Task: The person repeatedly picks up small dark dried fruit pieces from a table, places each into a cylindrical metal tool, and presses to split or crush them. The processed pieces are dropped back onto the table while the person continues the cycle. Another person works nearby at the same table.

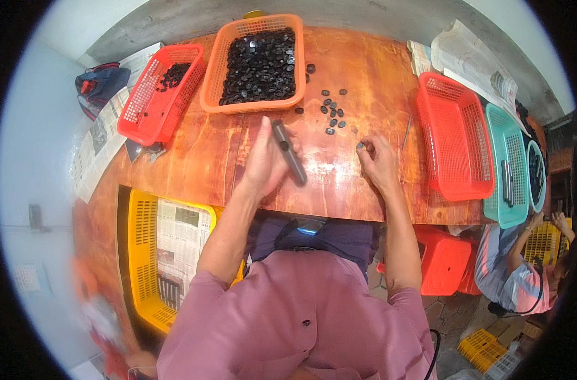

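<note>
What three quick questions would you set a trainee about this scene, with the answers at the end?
1. Which of the person's hands holds the dark bar-shaped piece: left or right?
2. True or false: the orange basket contains more small black pieces than the red basket at the far left.
3. Fill in the blank: the teal basket, with dark bars in it, stands to the ____ of the red basket beside it.

Key:
1. The left hand.
2. True.
3. Right.
</note>
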The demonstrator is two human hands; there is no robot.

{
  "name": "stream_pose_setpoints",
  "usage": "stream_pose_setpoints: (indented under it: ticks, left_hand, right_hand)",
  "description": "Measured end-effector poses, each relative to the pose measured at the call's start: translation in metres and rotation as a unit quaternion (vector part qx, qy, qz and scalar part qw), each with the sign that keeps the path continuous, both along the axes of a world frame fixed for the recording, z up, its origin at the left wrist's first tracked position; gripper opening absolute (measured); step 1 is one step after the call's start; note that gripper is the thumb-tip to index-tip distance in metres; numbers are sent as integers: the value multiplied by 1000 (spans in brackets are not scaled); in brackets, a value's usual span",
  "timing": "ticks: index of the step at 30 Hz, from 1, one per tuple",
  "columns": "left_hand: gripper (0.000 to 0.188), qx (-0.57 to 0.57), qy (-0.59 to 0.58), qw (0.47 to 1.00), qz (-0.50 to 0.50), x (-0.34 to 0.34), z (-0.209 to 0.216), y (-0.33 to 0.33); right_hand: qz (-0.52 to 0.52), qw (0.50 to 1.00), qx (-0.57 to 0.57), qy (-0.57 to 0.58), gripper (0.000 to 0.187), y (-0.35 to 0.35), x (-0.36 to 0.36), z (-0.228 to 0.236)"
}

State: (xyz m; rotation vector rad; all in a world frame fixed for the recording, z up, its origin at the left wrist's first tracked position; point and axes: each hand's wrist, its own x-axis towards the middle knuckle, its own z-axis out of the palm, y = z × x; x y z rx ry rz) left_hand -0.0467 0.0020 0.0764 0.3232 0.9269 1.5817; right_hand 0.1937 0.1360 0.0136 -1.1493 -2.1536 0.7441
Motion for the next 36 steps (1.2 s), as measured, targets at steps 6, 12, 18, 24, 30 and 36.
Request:
stream_pose_setpoints:
  ticks: [6,12,18,24,30,36]
  left_hand:
    - [54,-19,-198,979,-42,18,-50,-6]
    - [40,-54,-214,975,-37,33,-66,-8]
    - [36,-30,-221,974,-32,33,-80,-8]
    - [34,-8,-192,981,-35,36,-80,-9]
    - [33,27,-188,981,-37,36,-98,-7]
    - [33,20,-198,980,-16,38,-105,-8]
  right_hand:
    - [3,1000,5,-3,19,1,1,-1]
    - [10,1000,17,6,21,4,2,-7]
    - [1,999,31,-15,23,4,-1,-7]
    - [11,1000,6,-2,23,-6,-13,2]
    - [163,983,16,78,26,-55,-56,39]
    - [180,975,128,30,24,-62,-67,39]
